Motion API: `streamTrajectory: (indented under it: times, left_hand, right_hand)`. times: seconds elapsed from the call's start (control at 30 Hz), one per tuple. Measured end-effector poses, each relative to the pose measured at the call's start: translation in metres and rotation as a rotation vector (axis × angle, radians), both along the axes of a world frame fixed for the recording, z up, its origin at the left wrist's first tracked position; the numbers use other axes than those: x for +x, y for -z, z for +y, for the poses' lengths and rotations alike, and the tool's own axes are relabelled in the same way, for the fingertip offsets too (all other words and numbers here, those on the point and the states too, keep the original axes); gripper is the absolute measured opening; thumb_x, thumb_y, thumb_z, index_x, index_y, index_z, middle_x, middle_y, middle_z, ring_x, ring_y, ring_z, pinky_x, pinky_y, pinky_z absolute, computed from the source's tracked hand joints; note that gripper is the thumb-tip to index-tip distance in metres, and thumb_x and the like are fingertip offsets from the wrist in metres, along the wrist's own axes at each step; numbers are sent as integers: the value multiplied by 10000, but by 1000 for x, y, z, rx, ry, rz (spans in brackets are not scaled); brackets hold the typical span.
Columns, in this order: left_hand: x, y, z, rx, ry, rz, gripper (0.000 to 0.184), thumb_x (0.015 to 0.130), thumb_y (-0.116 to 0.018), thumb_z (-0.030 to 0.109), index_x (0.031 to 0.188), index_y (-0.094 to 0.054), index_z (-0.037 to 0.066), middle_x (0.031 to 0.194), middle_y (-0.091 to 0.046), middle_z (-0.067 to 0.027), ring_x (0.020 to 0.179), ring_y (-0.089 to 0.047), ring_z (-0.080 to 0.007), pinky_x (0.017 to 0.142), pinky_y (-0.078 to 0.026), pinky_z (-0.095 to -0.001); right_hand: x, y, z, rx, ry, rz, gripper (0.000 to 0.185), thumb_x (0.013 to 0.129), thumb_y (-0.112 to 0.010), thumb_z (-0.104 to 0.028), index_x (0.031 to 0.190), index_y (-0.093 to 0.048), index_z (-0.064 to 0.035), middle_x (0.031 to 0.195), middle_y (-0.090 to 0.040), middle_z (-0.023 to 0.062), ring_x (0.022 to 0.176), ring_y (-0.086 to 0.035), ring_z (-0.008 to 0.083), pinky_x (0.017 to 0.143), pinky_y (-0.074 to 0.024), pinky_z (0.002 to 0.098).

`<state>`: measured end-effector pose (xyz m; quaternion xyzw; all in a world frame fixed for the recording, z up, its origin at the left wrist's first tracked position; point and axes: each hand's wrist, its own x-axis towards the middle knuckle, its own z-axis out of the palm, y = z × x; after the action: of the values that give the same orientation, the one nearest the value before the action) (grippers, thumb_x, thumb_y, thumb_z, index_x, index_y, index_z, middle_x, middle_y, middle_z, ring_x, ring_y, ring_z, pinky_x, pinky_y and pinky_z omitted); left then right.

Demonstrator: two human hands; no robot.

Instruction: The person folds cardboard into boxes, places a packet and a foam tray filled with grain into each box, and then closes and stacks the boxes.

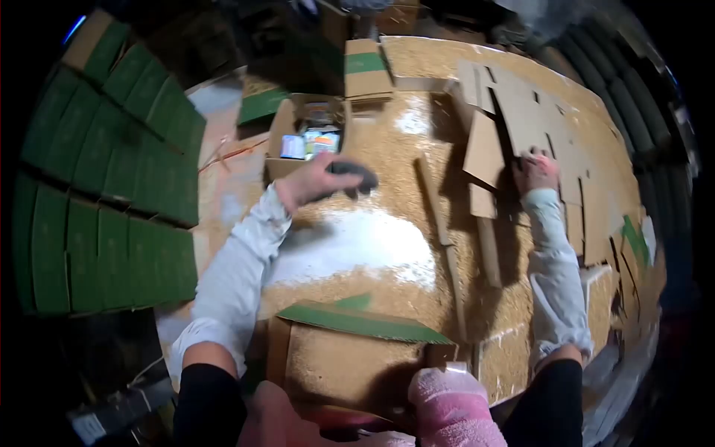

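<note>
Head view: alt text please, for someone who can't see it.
A person's left hand holds a dark object over a worktable; the right hand is on flat cardboard pieces. An open cardboard box sits close to the body, with green cartons stacked at the left.

Dim room seen through fisheye lens: black rounded border, green boxes at left bowed by distortion. Brighter light pools over chipboard tabletop; white patch on it nearly washed out — brightest area. Deep shadows beside cardboard sheets. Left hand and dark object in it blurred. Bluish light streak upper left — background murky, soft.
</note>
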<state>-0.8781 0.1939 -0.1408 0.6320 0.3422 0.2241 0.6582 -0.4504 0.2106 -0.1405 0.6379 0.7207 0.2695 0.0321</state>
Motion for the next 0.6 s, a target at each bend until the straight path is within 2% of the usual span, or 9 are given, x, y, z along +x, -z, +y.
streamTrajectory:
  times: [0.03, 0.1, 0.17, 0.23, 0.3, 0.4, 0.5, 0.53, 0.6]
  left_hand:
    - [-17, 1, 27, 198, -288, 78, 320, 797, -625, 238, 997, -613, -11, 939, -660, -118, 774, -639, -208, 726, -503, -309]
    - [-57, 19, 86, 437, -709, 762, 464, 757, -626, 414, 968, -625, 0, 965, -649, -153, 845, -640, -260, 771, -495, -346]
    - [-71, 41, 112, 524, -629, 1190, 541, 713, -622, 499, 909, -644, -5, 980, -619, -210, 929, -605, -294, 811, -469, -344]
    - [-51, 43, 105, 505, -387, 1362, 625, 701, -604, 574, 940, -627, -3, 982, -628, -182, 942, -600, -304, 823, -464, -365]
    - [-37, 68, 103, 619, -190, 1432, 555, 738, -595, 523, 962, -604, 15, 962, -634, -163, 916, -606, -305, 797, -476, -377]
    - [-53, 123, 106, 948, -466, 1326, 440, 781, -578, 446, 951, -586, 41, 945, -635, -152, 895, -611, -293, 775, -480, -389]
    - [-53, 69, 83, 553, -645, 1131, 384, 803, -557, 394, 993, -553, 61, 971, -618, -155, 930, -595, -297, 791, -468, -399]
    - [-53, 57, 79, 442, -584, 1124, 471, 786, -571, 439, 1078, -507, 75, 1051, -586, -166, 988, -568, -306, 838, -445, -394]
    - [-57, 97, 91, 430, -480, 1152, 630, 730, -635, 490, 1144, -467, 45, 1126, -555, -185, 1039, -544, -317, 875, -433, -388]
  right_hand:
    - [5, 7, 6, 146, -53, 67, 158, 728, -593, -233, 810, -602, -98, 856, -565, 104, 842, -531, 296, 696, -465, 380]
    - [-33, -48, -27, 310, -237, 280, 62, 755, -598, -115, 789, -583, -65, 798, -559, 121, 768, -541, 316, 654, -448, 389]
    - [-53, -80, -53, 423, -347, 388, 132, 787, -583, -4, 916, -610, -18, 897, -596, 120, 799, -561, 291, 688, -460, 349]
    - [-53, -80, -67, 491, -356, 609, 119, 834, -557, -2, 939, -603, 31, 921, -589, 127, 843, -585, 229, 724, -475, 303]
    - [-62, -81, -81, 484, -345, 771, 142, 853, -521, 1, 959, -595, 61, 956, -582, 132, 861, -574, 204, 752, -470, 295]
    - [-66, -78, -100, 393, -301, 1058, 187, 875, -475, -15, 988, -582, 88, 1031, -572, 115, 878, -559, 178, 784, -448, 264]
    - [-66, -67, -114, 423, -209, 1417, 200, 858, -511, -39, 1000, -590, 79, 992, -598, 95, 873, -555, 152, 768, -444, 256]
    - [-76, -73, -120, 419, -173, 1369, 209, 856, -528, -61, 1008, -592, 67, 978, -605, 94, 876, -556, 145, 767, -442, 255]
    - [-84, -69, -127, 409, -156, 1552, 196, 843, -552, -53, 996, -592, 63, 985, -603, 102, 891, -561, 159, 779, -457, 252]
